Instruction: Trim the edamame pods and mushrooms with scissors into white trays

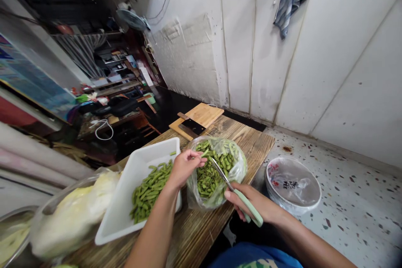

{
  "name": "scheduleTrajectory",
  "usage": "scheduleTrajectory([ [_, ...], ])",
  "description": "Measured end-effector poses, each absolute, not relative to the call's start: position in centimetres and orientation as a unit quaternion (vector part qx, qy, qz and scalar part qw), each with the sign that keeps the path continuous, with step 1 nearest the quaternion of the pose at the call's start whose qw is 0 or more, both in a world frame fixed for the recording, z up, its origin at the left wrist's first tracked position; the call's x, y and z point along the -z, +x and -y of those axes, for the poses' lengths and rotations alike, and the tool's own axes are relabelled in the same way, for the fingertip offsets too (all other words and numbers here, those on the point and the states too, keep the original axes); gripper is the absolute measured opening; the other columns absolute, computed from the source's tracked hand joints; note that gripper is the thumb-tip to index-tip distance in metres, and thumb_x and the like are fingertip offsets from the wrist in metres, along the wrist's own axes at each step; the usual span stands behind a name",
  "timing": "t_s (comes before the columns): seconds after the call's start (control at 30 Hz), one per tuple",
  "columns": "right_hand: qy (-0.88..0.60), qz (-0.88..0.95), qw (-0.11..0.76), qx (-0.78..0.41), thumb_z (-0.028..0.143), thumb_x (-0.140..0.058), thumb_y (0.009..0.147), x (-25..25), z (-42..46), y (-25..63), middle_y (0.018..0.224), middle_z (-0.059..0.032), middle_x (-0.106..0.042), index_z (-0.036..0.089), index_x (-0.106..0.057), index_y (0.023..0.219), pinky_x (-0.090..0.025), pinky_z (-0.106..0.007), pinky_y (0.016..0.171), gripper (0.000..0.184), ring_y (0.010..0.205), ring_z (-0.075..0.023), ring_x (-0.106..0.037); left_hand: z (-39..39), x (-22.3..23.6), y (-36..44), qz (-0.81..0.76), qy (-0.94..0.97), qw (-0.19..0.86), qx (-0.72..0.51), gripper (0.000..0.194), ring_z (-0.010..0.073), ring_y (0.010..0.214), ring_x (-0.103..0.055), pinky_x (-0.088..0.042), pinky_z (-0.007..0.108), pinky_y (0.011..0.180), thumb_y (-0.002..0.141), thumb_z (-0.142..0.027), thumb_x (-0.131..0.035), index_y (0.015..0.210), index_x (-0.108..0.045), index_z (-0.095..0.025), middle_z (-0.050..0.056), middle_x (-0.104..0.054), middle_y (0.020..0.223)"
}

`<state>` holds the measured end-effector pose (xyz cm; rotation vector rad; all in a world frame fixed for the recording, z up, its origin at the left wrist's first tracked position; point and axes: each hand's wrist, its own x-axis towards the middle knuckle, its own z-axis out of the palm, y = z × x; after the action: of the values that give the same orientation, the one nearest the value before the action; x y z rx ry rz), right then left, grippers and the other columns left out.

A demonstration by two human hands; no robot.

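My left hand (187, 164) pinches a green edamame pod (204, 153) between thumb and fingertips, above a clear plastic bag (201, 202). In my right hand (243, 199) are scissors (248, 206) with pale green handles, their blades pointing up toward the held pod. Many edamame pods (224, 160) fill the bag, which stands with its mouth spread. Left of it, beneath my left forearm, a white rectangular tub (109, 222) contains a heap of green pods (149, 194). Whether the blades touch the held pod I cannot tell.
A cleaver (193, 126) lies on a wooden cutting board (209, 113) at the table's far end. Left of the tub sit a bag of pale cabbage (75, 213) and a metal bowl (15, 234). A lined bin (293, 186) stands on the floor at right, near the wall.
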<state>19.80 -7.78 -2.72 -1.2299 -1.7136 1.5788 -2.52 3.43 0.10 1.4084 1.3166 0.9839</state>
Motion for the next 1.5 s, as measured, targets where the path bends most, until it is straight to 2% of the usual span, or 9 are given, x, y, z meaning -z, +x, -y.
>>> scheduleTrajectory([
  [0.07,-0.455,0.638,0.248,-0.570,0.080,-0.036,0.089,2.7,7.6,19.6,0.054,0.0048,-0.051,0.021,-0.044,0.081,-0.041,-0.020,0.044,0.061,0.045,-0.0102,-0.052,-1.8,-0.9,-2.6,-0.500,0.518,0.539,-0.438,0.025,0.0206,0.075,-0.074,-0.058,0.035,0.073,0.064,-0.031,-0.077,0.070,-0.058,-0.017,0.011,-0.075,0.099],
  [0.2,-0.453,0.651,0.252,-0.554,0.079,-0.036,0.090,2.0,7.6,19.2,0.056,0.0041,-0.052,0.020,-0.044,0.080,-0.042,-0.020,0.046,0.060,0.046,-0.0100,-0.053,0.3,-2.0,-2.5,-0.482,0.509,0.555,-0.448,0.024,0.0148,0.060,-0.068,-0.055,0.027,0.061,0.061,-0.027,-0.076,0.068,-0.055,-0.017,0.006,-0.074,0.080],
  [0.33,-0.452,0.654,0.253,-0.551,0.080,-0.037,0.089,1.3,7.7,18.9,0.058,0.0036,-0.052,0.021,-0.044,0.080,-0.043,-0.020,0.045,0.061,0.046,-0.0101,-0.054,1.0,-2.0,-2.4,-0.492,0.550,0.524,-0.426,0.018,0.0169,0.063,-0.070,-0.056,0.030,0.064,0.063,-0.027,-0.071,0.068,-0.056,-0.017,0.005,-0.074,0.080],
  [0.57,-0.466,0.650,0.248,-0.546,0.085,-0.036,0.085,1.1,7.5,18.5,0.055,0.0039,-0.050,0.021,-0.043,0.076,-0.040,-0.020,0.043,0.065,0.043,-0.0095,-0.051,2.0,-1.6,-2.3,-0.493,0.690,0.356,-0.393,0.006,0.0217,0.082,-0.073,-0.056,0.035,0.078,0.072,-0.024,-0.063,0.075,-0.063,-0.018,0.009,-0.075,0.095],
  [0.8,-0.488,0.665,0.242,-0.511,0.077,-0.039,0.090,0.7,7.6,18.6,0.050,0.0047,-0.048,0.021,-0.044,0.076,-0.038,-0.020,0.043,0.058,0.043,-0.0103,-0.050,3.0,-1.3,-1.5,-0.520,0.677,0.333,-0.400,0.010,0.0190,0.073,-0.070,-0.055,0.032,0.071,0.074,-0.027,-0.066,0.074,-0.061,-0.019,0.007,-0.074,0.090],
  [0.93,-0.488,0.683,0.233,-0.490,0.070,-0.040,0.093,0.6,7.6,18.5,0.050,0.0046,-0.047,0.020,-0.047,0.078,-0.036,-0.021,0.044,0.052,0.044,-0.0109,-0.049,3.3,-1.0,-0.8,-0.528,0.617,0.392,-0.433,0.019,0.0203,0.071,-0.070,-0.055,0.032,0.068,0.073,-0.034,-0.069,0.068,-0.058,-0.019,0.006,-0.072,0.082],
  [1.1,-0.490,0.695,0.233,-0.472,0.063,-0.041,0.095,0.3,7.6,18.4,0.052,0.0047,-0.046,0.020,-0.049,0.079,-0.034,-0.022,0.047,0.046,0.047,-0.0110,-0.047,3.4,-0.6,-0.5,-0.524,0.585,0.434,-0.442,0.017,0.0225,0.074,-0.072,-0.055,0.034,0.073,0.073,-0.034,-0.067,0.071,-0.061,-0.019,0.005,-0.072,0.075],
  [1.33,-0.486,0.735,0.228,-0.414,0.056,-0.046,0.097,0.5,7.4,18.8,0.067,0.0030,-0.049,0.018,-0.051,0.078,-0.035,-0.023,0.058,0.043,0.062,-0.0116,-0.047,3.4,-0.7,-0.9,-0.560,0.635,0.349,-0.402,0.014,0.0188,0.066,-0.066,-0.050,0.028,0.065,0.075,-0.031,-0.066,0.068,-0.065,-0.019,0.003,-0.072,0.070],
  [1.5,-0.498,0.735,0.214,-0.406,0.057,-0.050,0.095,0.6,7.2,19.1,0.066,0.0042,-0.045,0.019,-0.048,0.074,-0.033,-0.023,0.058,0.044,0.061,-0.0108,-0.044,3.5,-0.9,-0.9,-0.561,0.646,0.342,-0.388,0.013,0.0172,0.063,-0.063,-0.047,0.026,0.061,0.075,-0.030,-0.067,0.067,-0.066,-0.019,0.002,-0.070,0.068],
])
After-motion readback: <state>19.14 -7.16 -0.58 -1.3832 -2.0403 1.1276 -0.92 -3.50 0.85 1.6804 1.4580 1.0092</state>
